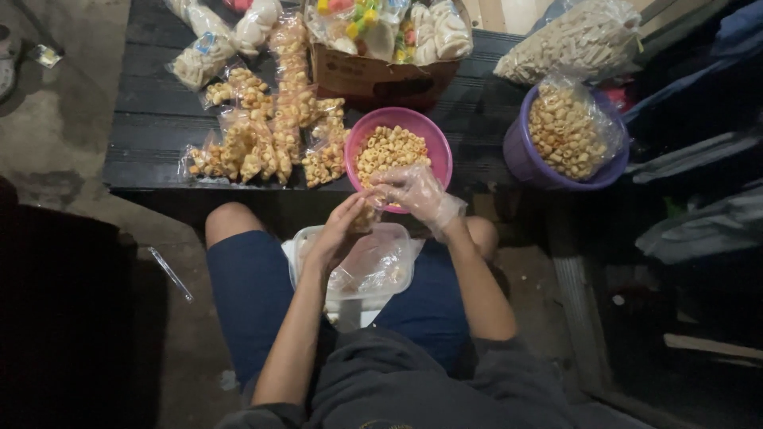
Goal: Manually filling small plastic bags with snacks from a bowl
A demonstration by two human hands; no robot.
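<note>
Lap tub [397,274] under hands; left hand [338,230] and gloved right hand [413,191] pinch a small snack bag [367,216], packed bags [262,143] piled left, pink bowl [441,159] still full

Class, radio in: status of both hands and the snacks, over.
Left hand bare, right hand gloved, both pinching a small bag at the pink bowl rim. Bowl holds snacks. Filled bags left. Nothing blocking.

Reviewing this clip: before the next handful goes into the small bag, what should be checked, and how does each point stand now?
1. Right hand gloved: ok.
2. Left hand gloved: not ok, bare.
3. Small bag held between both hands: ok; whether its mouth is open, cannot tell.
4. Pink bowl has snacks left: ok.
5. Clear tray sits on the lap under the hands: ok.
6. Filled packets lie on the dark table, away from the bowl: ok.
</note>
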